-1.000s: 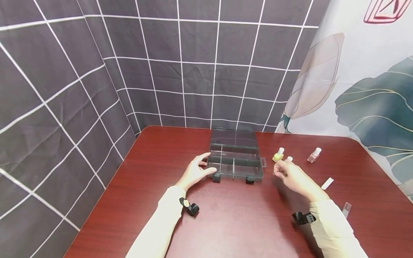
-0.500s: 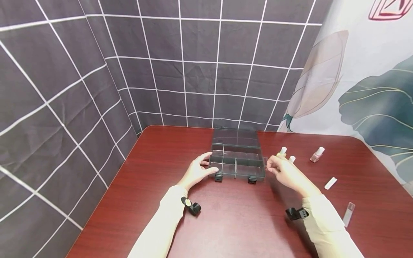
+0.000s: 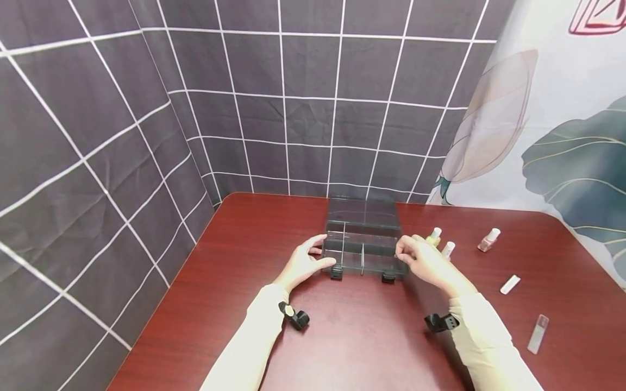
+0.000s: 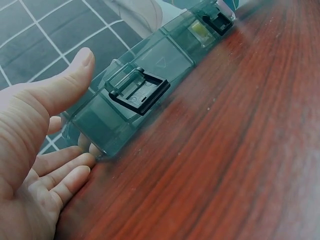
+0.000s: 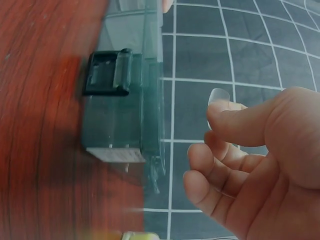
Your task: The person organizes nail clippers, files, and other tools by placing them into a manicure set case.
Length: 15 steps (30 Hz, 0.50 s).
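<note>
A clear dark-tinted compartment box (image 3: 353,266) with black latches stands on the table, its lid (image 3: 363,213) laid back toward the wall. My left hand (image 3: 304,265) rests at the box's left end; in the left wrist view its thumb is straight and its fingers touch the end wall. Over the box's right end, my right hand (image 3: 424,260) pinches a small clear nail-shaped piece (image 5: 219,95) between thumb and forefinger. Right of the box are a yellow nail polish bottle (image 3: 433,238) and a white-capped bottle (image 3: 448,249), partly hidden by my right hand.
A pink nail polish bottle (image 3: 489,240) stands farther right. Nearer the front lie a small white block (image 3: 510,284) and a slim clear piece (image 3: 538,334). A dark checked cloth (image 3: 313,119) rises behind the red-brown table (image 3: 342,342).
My right hand has moved left from beside the bottles to over the box's right end, still pinching. My left hand has stayed at the box's left end.
</note>
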{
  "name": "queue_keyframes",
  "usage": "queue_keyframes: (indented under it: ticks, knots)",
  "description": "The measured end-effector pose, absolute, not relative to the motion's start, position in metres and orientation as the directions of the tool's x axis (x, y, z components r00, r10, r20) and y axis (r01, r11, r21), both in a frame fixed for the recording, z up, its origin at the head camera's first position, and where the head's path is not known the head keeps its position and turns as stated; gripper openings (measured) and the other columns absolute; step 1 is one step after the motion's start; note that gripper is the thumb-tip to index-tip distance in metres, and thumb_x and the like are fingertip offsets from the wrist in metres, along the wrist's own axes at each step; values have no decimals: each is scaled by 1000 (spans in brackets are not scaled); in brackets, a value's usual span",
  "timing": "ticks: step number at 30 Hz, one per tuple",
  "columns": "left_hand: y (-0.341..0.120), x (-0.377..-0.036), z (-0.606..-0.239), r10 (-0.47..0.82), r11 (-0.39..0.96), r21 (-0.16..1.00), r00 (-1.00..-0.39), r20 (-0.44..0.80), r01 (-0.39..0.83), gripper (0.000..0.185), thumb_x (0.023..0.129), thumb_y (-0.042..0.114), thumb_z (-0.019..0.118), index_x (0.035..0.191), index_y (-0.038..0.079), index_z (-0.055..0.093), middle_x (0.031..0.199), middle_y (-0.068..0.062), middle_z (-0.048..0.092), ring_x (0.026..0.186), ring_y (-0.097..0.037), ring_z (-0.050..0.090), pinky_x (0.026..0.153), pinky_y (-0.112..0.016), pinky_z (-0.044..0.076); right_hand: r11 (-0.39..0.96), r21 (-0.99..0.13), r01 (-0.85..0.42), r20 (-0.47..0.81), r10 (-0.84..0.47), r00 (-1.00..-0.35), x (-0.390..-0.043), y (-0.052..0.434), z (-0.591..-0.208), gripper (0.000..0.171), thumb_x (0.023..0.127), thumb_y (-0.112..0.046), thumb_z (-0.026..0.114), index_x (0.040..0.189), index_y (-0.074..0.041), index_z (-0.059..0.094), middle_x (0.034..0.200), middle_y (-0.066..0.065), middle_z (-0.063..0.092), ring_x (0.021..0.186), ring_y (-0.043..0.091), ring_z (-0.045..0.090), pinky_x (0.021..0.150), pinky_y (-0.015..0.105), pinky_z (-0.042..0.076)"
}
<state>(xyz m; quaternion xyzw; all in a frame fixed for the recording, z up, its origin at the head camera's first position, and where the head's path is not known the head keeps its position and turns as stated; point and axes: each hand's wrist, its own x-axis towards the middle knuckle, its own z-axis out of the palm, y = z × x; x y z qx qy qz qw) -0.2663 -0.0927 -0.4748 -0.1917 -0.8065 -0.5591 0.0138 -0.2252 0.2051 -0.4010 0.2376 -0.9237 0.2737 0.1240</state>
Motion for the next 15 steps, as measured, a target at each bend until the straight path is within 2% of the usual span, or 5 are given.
queue_keyframes:
  ticks: [3,9,15]
  knots:
    - [-93,-266,-477,290,300,896,-926,241,327,67,74,23,79,134,12,50,126,-10,55,99,-23,57,82,-36,48,727,-466,-504,351,-371,-860,-227,201,-402,24,80,7,66,77,-12,52,73,0,46,68,14,47,60,29,40]
    - [-94,-266,-479,300,251,902,-914,272,351,67,75,18,78,134,7,49,127,-18,53,100,-33,57,80,-45,48,722,-470,-507,355,-372,-858,-230,192,-404,22,81,4,66,77,-13,53,73,-2,47,68,13,47,59,29,41]
    - [-92,-266,-478,306,273,902,-919,247,334,67,75,21,78,135,9,49,128,-14,53,101,-27,57,78,-33,49,718,-491,-493,351,-355,-867,-233,184,-402,19,82,2,66,79,-13,54,73,-2,47,68,14,48,60,30,41]
